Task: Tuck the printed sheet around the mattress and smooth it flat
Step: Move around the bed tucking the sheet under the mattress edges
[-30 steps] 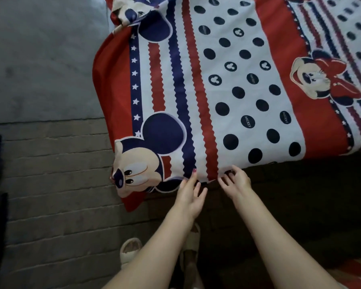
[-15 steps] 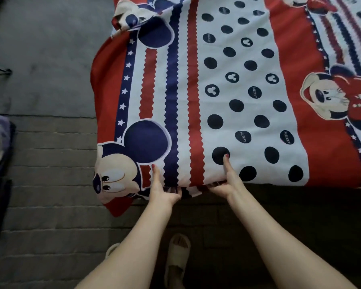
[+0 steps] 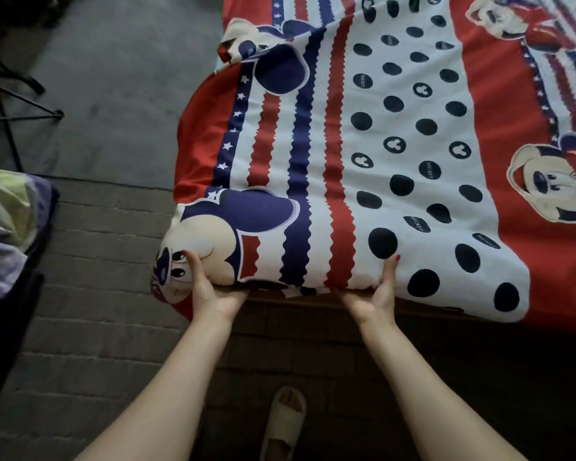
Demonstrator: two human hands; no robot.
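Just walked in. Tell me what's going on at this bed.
A person is fitting the printed sheet over a mattress end. The left hand and the right hand both grip the near edge, thumbs on top and fingers curled underneath. The left thumb presses on the cartoon mouse face at the corner; the right thumb rests beside a black dot. The sheet's far-left corner looks bunched, not smoothed. A sandalled foot stands on the brick floor below.
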